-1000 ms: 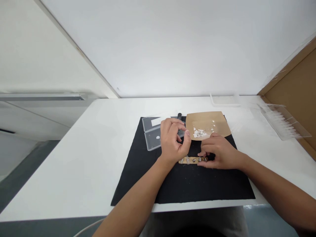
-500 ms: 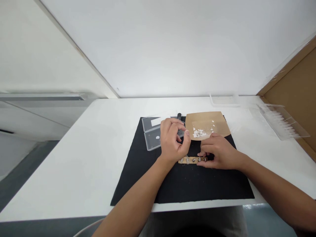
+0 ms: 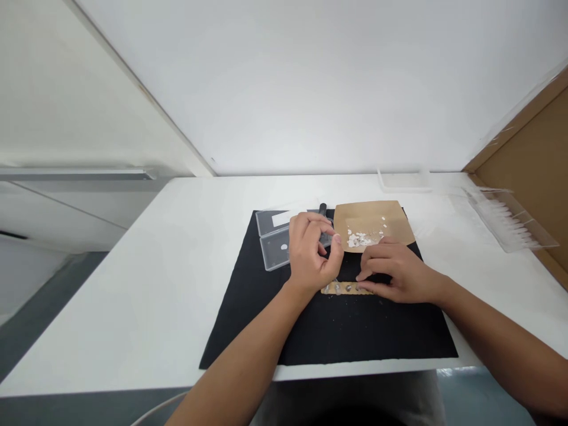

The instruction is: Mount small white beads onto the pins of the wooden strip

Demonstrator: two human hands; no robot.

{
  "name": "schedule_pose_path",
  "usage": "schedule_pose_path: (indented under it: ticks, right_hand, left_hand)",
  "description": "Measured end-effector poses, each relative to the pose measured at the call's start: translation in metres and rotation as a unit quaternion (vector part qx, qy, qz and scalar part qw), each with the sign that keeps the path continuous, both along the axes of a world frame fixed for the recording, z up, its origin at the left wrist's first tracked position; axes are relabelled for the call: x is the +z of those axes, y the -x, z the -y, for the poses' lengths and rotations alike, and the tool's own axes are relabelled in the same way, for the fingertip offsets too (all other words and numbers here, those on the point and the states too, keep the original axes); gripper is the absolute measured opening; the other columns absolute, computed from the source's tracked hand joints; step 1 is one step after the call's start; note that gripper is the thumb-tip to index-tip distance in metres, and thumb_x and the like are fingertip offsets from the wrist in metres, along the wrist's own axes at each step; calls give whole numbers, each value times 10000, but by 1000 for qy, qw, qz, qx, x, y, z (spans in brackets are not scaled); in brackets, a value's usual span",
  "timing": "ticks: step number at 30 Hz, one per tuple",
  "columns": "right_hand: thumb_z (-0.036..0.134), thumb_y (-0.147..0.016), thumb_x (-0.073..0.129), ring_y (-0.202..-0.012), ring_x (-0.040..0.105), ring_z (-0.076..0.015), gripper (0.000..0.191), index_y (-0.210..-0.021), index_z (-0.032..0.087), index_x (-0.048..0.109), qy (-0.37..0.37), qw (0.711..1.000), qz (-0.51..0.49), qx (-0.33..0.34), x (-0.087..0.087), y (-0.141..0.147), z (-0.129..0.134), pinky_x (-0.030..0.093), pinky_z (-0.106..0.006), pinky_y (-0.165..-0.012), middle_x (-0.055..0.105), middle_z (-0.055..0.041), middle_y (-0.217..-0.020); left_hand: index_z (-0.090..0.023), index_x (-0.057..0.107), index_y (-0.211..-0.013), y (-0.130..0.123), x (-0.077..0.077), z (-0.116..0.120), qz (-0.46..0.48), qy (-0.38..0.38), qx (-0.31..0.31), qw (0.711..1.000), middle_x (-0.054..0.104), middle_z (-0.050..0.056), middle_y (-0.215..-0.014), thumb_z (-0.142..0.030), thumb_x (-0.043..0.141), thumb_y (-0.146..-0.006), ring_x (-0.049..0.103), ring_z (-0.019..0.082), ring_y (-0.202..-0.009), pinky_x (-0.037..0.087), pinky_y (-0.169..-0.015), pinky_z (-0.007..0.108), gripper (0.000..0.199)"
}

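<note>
A tan strip (image 3: 342,289) bearing several small, shiny round pieces lies on the black mat (image 3: 248,319). My right hand (image 3: 397,273) is over the strip's right end, thumb and fingertips closed near one of the small pieces. What they pinch is too small to make out. My left hand (image 3: 313,248) is raised left of and above the strip, its thumb and forefinger brought together; anything between them cannot be made out. Behind the hands, a brown paper tray (image 3: 368,212) holds a scatter of white flakes (image 3: 360,239).
An open clear plastic case (image 3: 271,251) with a white label lies partly behind my left hand. A black-ended object (image 3: 322,209) shows beside it. At the right on the white table (image 3: 133,284) are a clear box of white tips (image 3: 506,222) and a clear tray (image 3: 406,180).
My right thumb and fingers have drawn closer together over the strip and now cover more of its right end. My left hand has stayed almost still.
</note>
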State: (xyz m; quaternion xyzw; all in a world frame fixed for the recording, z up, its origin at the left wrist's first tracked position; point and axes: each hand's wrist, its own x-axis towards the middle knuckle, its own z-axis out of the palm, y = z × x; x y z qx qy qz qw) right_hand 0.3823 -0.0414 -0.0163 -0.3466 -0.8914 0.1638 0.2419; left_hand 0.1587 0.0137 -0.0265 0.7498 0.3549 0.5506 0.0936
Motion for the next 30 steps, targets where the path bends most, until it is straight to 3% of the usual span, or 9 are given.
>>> schedule_pose_path:
  ticks: [13, 22, 30]
  right_hand:
    - [373, -1014, 672, -789, 634, -130, 201, -889, 231, 738, 45, 999, 9, 20, -2, 2, 1, 365, -333, -827, 708, 1, -900]
    - [330, -1009, 663, -822, 619, -153, 198, -848, 215, 686, 42, 998, 54, 8, 3, 7, 6, 329, -349, -843, 704, 0, -890]
    - [332, -1005, 666, -827, 603, -150, 209, -834, 213, 672, 48, 997, 52, 8, 0, 7, 4, 316, -345, -834, 686, 7, -885]
  left_hand:
    - [-205, 575, -894, -1, 2, 1, -5, 1, 5, 1000, 618, 86, -1012, -234, 583, -940, 543, 204, -875, 470, -665, 321, 56]
    - [-213, 560, -867, -1, 2, -1, -19, -19, 23, 999, 634, 67, -965, -241, 571, -953, 558, 202, -846, 493, -816, 406, 90]
    - [-219, 555, -853, 6, -3, -16, -93, 18, 131, 987, 617, 74, -917, -236, 574, -929, 549, 262, -951, 474, -921, 462, 81]
